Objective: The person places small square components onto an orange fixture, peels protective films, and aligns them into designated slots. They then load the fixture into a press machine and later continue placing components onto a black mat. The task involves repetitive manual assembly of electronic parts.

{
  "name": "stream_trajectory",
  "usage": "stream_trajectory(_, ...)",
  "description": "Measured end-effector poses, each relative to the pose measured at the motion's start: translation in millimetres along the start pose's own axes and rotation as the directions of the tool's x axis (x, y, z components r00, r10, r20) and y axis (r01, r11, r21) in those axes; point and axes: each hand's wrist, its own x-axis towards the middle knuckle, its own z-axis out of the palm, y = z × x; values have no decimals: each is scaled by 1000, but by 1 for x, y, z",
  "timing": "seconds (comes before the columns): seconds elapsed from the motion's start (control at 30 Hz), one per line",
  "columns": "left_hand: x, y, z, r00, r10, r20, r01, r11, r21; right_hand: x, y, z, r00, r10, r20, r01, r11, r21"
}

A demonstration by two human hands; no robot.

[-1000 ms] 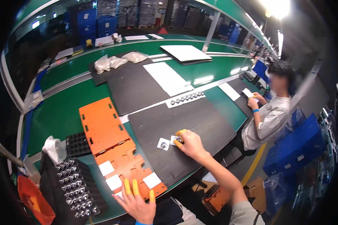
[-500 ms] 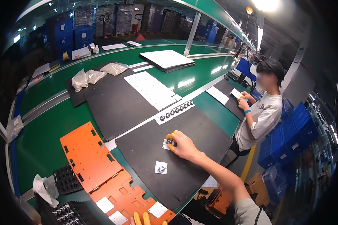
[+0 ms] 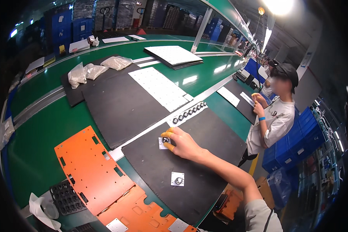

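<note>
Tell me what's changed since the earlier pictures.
The right hand moved its small plate farther across the black mat, away from the other plate. The left hand left the view. The other plate, the row of round parts and the orange panel stayed put.

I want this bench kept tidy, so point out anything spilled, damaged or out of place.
Nothing looks spilled or damaged. Only the crumpled white wrapping beside the black tray at lower left looks untidy: it is bunched up, while the square plate clear of the right hand lies flat on the black mat.
</note>
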Motion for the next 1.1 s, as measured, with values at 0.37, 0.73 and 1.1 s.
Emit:
stream_trajectory(0.37, -13, -23, 14, 996, 94, 3, -94, 992, 80, 14, 2, 3, 997, -57, -59, 49, 991, -122)
stream_trajectory(0.73, -9, 0, -2, 994, -91, 63, 95, 993, -74, 20, 27, 5, 925, -41, -379, -71, 959, -276)
stream_trajectory(1.1, -3, 24, 6, 894, -449, -6, 292, 590, -753, 22, 45, 8, 929, -105, -354, -20, 943, -332)
